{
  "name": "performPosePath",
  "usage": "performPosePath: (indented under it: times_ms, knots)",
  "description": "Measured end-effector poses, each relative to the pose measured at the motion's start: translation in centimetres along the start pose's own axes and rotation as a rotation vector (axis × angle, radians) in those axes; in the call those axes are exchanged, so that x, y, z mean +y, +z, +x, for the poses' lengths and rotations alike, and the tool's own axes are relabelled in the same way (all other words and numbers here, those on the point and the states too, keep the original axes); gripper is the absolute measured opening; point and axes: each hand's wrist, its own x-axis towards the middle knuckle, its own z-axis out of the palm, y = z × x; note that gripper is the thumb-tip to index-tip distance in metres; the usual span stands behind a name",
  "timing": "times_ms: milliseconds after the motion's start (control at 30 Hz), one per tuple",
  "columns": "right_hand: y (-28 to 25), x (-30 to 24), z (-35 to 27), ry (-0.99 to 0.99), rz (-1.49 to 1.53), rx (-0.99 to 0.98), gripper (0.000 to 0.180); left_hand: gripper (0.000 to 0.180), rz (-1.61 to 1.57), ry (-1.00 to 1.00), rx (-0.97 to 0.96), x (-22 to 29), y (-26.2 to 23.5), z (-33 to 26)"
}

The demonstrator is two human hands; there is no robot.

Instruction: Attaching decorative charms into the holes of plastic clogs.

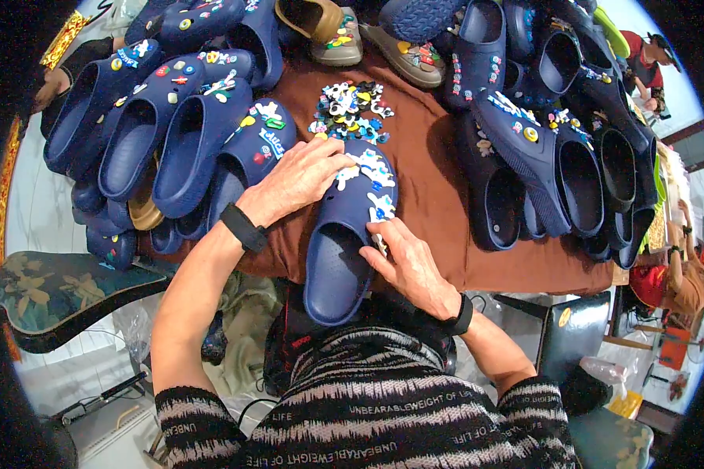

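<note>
A navy clog (344,270) lies on the brown cloth in front of me, its heel over the near edge. White and blue charms (377,168) sit on its upper. My left hand (301,178) is closed over the left side of the toe, its fingertips by the charms. At the clog's right side, my right hand (409,262) pinches a small whitish shoe charm (379,241), mostly hidden by the fingers. Just beyond the toe is a heap of loose charms (348,109) in white, black, blue and yellow.
Decorated navy clogs (195,156) are piled at the left, and more clogs (524,164) at the right. Brown and grey clogs (332,39) stand at the back. A patterned stool (70,293) is at the lower left; other people (665,285) are at the far right.
</note>
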Motion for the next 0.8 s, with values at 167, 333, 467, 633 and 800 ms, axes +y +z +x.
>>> performPosePath:
  times_ms: [167, 333, 467, 633, 800]
  knots:
    - [0.0, -0.2, 0.0, 0.003, 0.007, 0.000, 0.035, 0.022, 0.092, 0.031, 0.124, -0.1, 0.6, -0.5]
    - [-0.1, -0.2, -0.1, 0.001, 0.000, 0.004, 0.034, 0.021, 0.100, -0.035, 0.118, 0.4, 0.7, -0.2]
    - [-0.2, -0.3, 0.0, -0.007, -0.006, 0.004, 0.034, 0.020, 0.154, -0.081, 0.155, 0.9, 0.9, -0.2]
    - [-1.3, 1.0, 0.3, 0.118, 0.160, -0.012, 0.029, 0.026, 0.031, -0.171, 0.131, 1.3, 0.6, -0.3]
    - [-3.4, 3.4, 2.6, 0.259, 0.104, 0.108, 0.036, 0.034, -0.097, -0.074, 0.210, 2.7, 1.3, -0.1]
